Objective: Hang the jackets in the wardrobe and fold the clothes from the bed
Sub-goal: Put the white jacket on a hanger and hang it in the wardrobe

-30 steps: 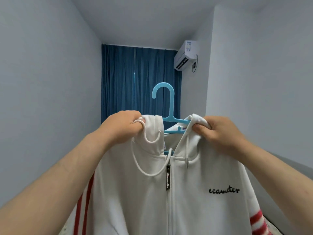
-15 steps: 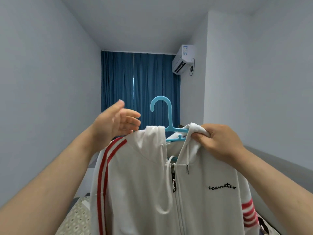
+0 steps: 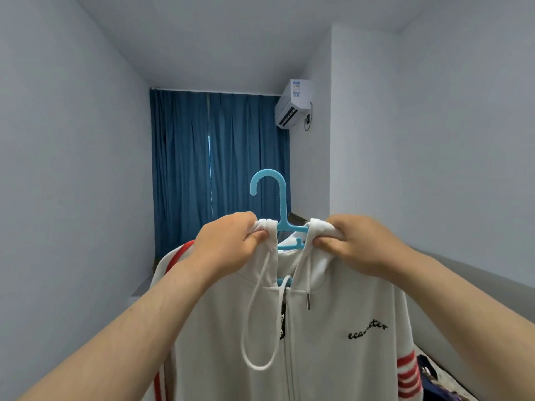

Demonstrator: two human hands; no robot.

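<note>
A white zip-up hooded jacket (image 3: pixel 333 319) with red stripes and black lettering on the chest hangs in front of me on a light blue plastic hanger (image 3: pixel 279 204). The hanger's hook sticks up between my hands. My left hand (image 3: pixel 231 244) grips the left edge of the jacket's hood collar. On the other side my right hand (image 3: pixel 356 241) grips the right edge of the collar. Both hands hold the jacket up at chest height. White drawstrings dangle down its front. The wardrobe is not in view.
A dark blue curtain (image 3: pixel 214 169) covers the far end of the narrow room. An air conditioner (image 3: pixel 292 104) is mounted high on the right wall. Dark clothes (image 3: pixel 434 383) lie at the bottom right, partly hidden by the jacket.
My left hand, open and off the jacket half a second ago, has come back and gripped the left collar edge. The right hand has kept its hold.
</note>
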